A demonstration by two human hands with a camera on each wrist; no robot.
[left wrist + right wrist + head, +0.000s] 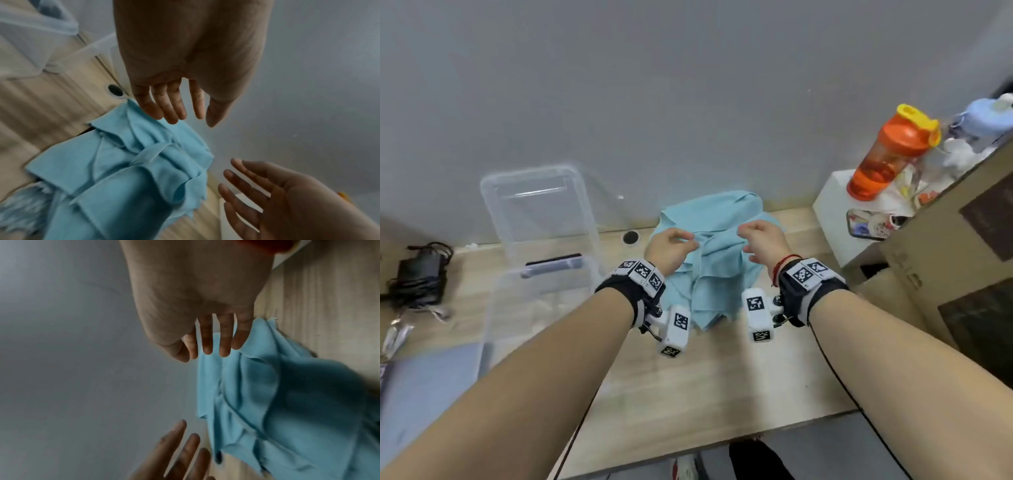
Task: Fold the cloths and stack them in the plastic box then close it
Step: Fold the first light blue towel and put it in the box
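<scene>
Cloth (717, 246) just beneath both hands' fingers (176, 112)

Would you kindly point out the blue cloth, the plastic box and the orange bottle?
blue cloth (717, 277): head view, on its crumpled middle.
plastic box (493, 308): head view, on its clear left wall.
orange bottle (881, 157): head view, on its translucent body below the lid.

Plain grey wall (688, 85), light wooden desk (705, 383), possibly grey floor below
</scene>
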